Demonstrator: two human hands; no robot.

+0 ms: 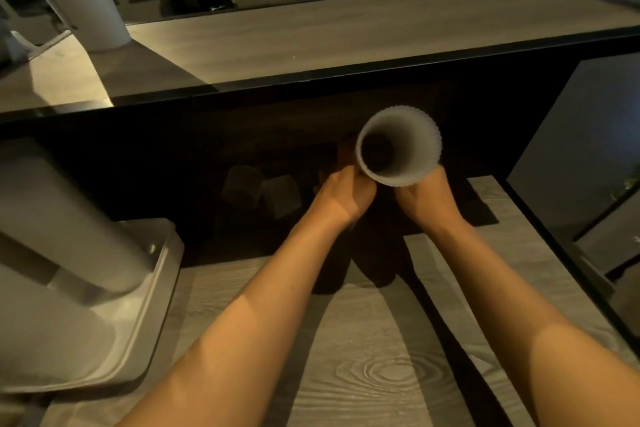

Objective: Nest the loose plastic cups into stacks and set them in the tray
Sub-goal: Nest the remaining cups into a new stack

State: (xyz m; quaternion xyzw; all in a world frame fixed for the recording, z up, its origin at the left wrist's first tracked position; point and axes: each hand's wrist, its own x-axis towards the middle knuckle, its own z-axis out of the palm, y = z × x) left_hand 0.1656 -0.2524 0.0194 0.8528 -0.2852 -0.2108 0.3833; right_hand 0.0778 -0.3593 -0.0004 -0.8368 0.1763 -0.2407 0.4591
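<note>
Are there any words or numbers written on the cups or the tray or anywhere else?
None. No word, number or label can be read in this picture.
The stack of cups held by the left hand and right hand: plain ribbed white, no print showing.
The tray: plain, no label showing.

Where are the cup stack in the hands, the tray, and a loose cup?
cup stack (pixel 420 163): head view, ribbed outer wall.
tray (pixel 152 319): head view, right rim.
loose cup (pixel 242 185): head view, shadowed side.

ribbed matt plastic cups (pixel 401 146), wood-grain table (pixel 381 374)
</note>
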